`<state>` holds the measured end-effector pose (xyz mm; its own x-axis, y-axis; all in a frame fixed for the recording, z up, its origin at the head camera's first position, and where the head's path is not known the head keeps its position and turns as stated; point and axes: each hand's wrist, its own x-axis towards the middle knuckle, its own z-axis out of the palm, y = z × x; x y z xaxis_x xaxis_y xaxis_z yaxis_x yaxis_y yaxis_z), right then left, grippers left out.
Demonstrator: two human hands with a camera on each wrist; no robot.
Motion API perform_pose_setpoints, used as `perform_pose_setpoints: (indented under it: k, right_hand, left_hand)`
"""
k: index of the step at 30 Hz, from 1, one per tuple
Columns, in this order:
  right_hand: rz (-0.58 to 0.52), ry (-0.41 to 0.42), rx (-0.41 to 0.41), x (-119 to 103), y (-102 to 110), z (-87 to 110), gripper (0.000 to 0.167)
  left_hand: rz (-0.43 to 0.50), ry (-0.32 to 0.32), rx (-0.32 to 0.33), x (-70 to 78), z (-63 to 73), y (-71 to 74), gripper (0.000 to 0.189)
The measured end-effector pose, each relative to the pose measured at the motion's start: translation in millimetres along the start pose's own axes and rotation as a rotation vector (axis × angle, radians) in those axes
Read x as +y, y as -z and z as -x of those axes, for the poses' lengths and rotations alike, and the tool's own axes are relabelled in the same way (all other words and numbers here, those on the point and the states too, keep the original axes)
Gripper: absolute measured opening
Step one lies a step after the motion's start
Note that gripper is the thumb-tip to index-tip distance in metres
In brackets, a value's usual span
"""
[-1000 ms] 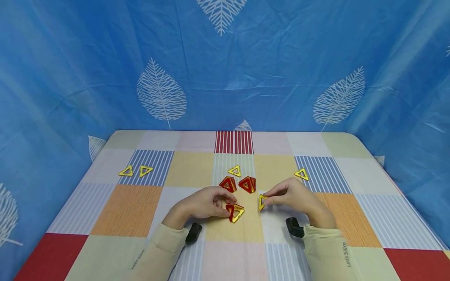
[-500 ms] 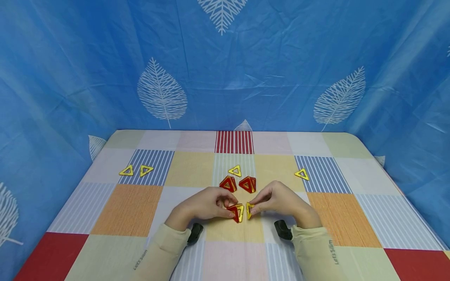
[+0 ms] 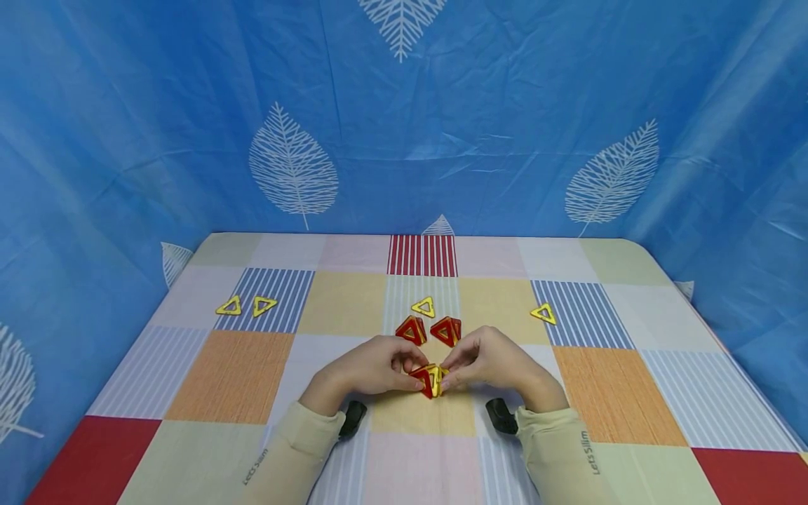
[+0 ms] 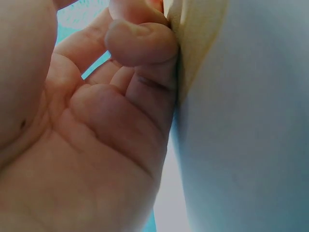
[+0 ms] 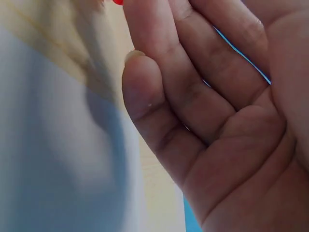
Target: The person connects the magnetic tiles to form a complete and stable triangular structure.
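Note:
At the middle of the table my left hand [image 3: 379, 366] pinches a red triangle tile [image 3: 421, 381] of a small upright cluster. A yellow triangle tile [image 3: 434, 382] forms its right side. From the right, my right hand [image 3: 499, 363] pinches another yellow triangle tile [image 3: 445, 372] between thumb and fingers, right at the cluster's edge. The fingertips partly hide both pieces. In the left wrist view the left hand [image 4: 101, 121] has its lower fingers curled beside the cloth. The right wrist view shows the right palm and fingers [image 5: 159, 77], with only a speck of red at the top.
Just beyond the hands stand two red and yellow pyramids, a left pyramid [image 3: 411, 330] and a right pyramid [image 3: 446, 331]. A yellow triangle [image 3: 423, 306] lies behind them. Two more yellow triangles [image 3: 229, 306] lie far left, and a single yellow triangle [image 3: 543, 313] lies right on the patchwork tablecloth [image 3: 341, 301].
My right hand has moved left with its yellow triangle tile, bringing it up against the cluster in my left hand. The left hand has shifted slightly right, turning the cluster a little.

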<state>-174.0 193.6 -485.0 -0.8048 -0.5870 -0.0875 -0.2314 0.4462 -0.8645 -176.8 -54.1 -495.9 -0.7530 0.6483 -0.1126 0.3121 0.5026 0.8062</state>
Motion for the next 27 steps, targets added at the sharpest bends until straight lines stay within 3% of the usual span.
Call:
perform_pose_setpoints:
  k: [10, 27]
  right_hand:
    - [-0.024, -0.027, 0.008, -1, -7, -5.1, 0.025]
    - [-0.038, -0.045, 0.029, -5, -14, -8.8, 0.031]
  left_hand:
    - [-0.005, 0.039, 0.005, -0.5, -1.4, -0.8, 0.023]
    - [-0.007, 0.051, 0.005, -0.1, -2.6, 0.0, 0.025]
